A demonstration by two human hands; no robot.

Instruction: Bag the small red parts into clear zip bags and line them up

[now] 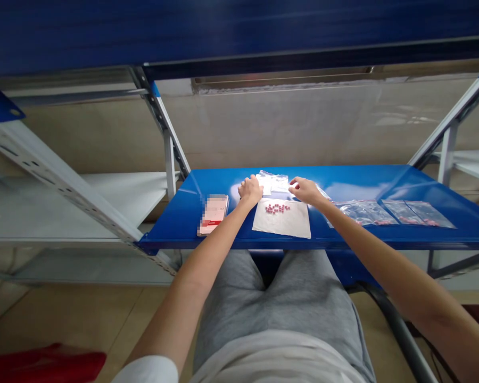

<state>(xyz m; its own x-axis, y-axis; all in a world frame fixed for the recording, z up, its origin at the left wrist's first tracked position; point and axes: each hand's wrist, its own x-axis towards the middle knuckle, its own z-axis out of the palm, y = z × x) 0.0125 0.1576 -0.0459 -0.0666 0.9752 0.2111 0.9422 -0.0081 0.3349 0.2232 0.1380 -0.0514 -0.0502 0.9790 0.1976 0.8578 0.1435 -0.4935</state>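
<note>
A pile of clear plastic bags with white paper or labels (278, 183) lies toward the back of the blue shelf. My left hand (250, 189) is at the pile's left edge, its fingers curled; whatever they hold is hidden. On the other side, my right hand (306, 191) has its thumb and fingertips drawn together by the pile's right edge, and what is between them is too small to make out. Just in front of both hands is a cream cloth (289, 226) with many small red pieces (277, 208) scattered on its upper part.
A pinkish phone-like flat object (213, 214) lies left of the cloth. Several clear zip bags (367, 213) with red pieces inside are laid out to the right. Metal posts (165, 125) flank the blue shelf (239, 243), and another blue shelf (239, 37) hangs overhead.
</note>
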